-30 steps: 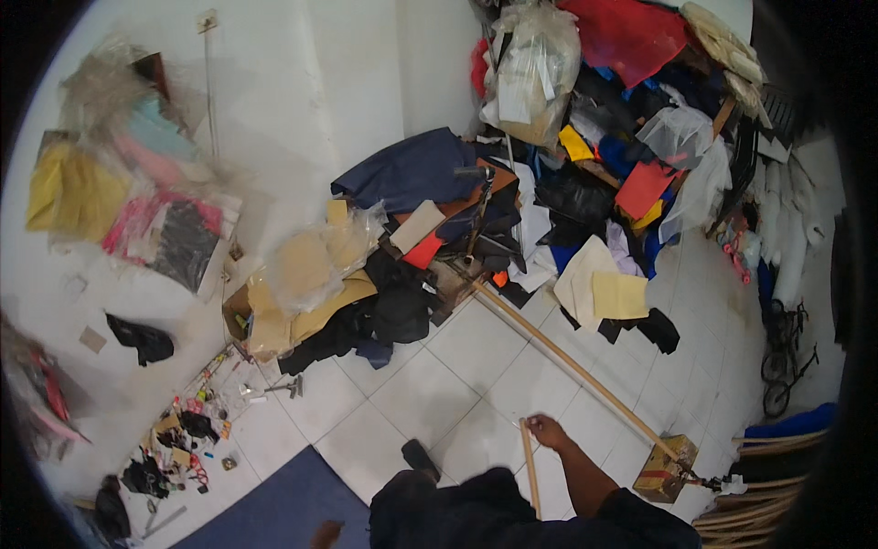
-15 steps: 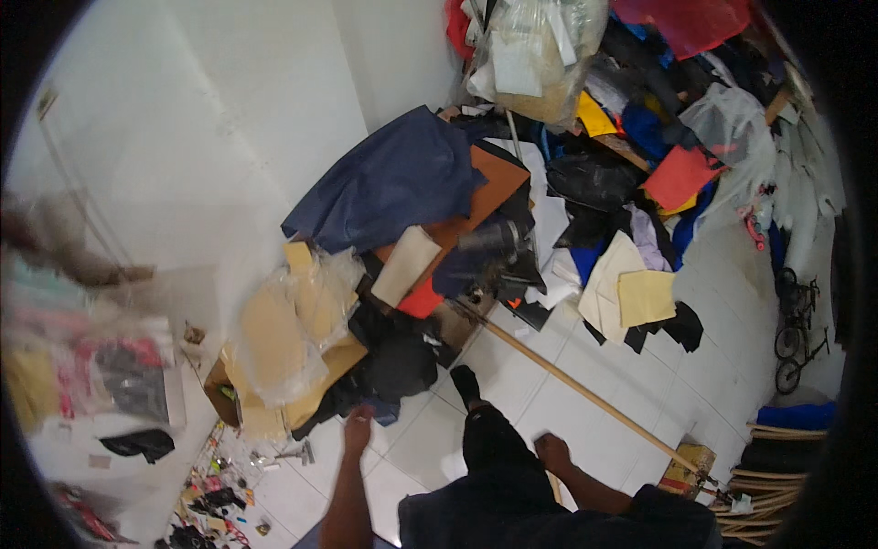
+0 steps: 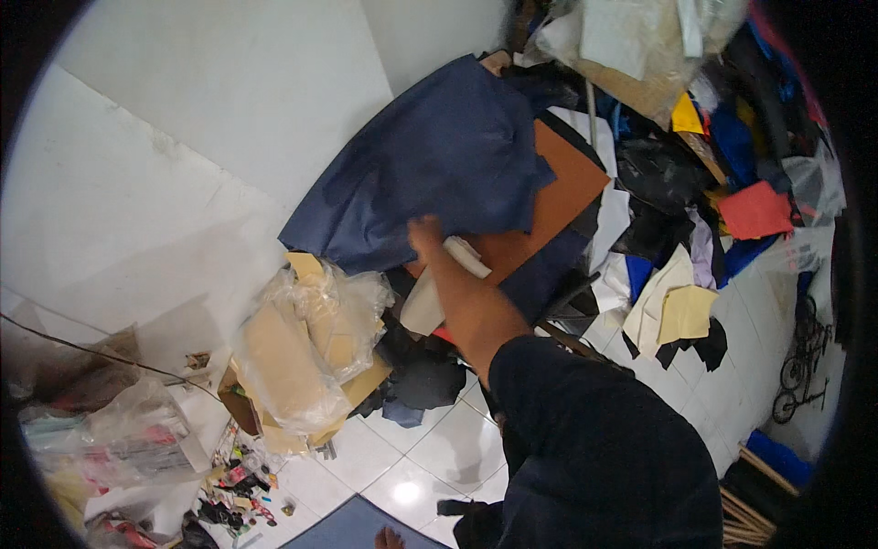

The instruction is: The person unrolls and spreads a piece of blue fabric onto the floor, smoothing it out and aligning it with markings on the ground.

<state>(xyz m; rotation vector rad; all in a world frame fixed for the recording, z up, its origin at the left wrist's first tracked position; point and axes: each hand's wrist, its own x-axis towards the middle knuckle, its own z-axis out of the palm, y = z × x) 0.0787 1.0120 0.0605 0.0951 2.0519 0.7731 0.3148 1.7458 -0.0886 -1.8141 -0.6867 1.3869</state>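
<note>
My right arm, in a black sleeve, stretches across the middle. My right hand (image 3: 425, 236) is at the lower edge of a large navy sheet (image 3: 402, 156), its fingers smeared by motion, so its grip is unclear. Beneath that sheet lies a brown sheet (image 3: 572, 178). A cream roll (image 3: 425, 302) lies just below my right hand, partly behind my forearm. At the bottom edge, only the fingers of my left hand (image 3: 389, 538) show, apparently stretched out, over a blue-grey sheet (image 3: 338, 529) on the floor.
Left of centre, plastic-wrapped beige pieces (image 3: 297, 361) rest on an open cardboard box (image 3: 240, 403). Small scraps (image 3: 238, 494) litter the tiles. At the right are a heap of coloured offcuts (image 3: 754, 210), a folded bicycle (image 3: 800, 366) and wooden rods (image 3: 745, 517). A cable (image 3: 110, 357) hangs on the left.
My right hand has moved up and forward from beside my leg to the navy sheet. My left hand has dropped back to the bottom edge. The view has shifted, and my arm and body hide the long wooden pole.
</note>
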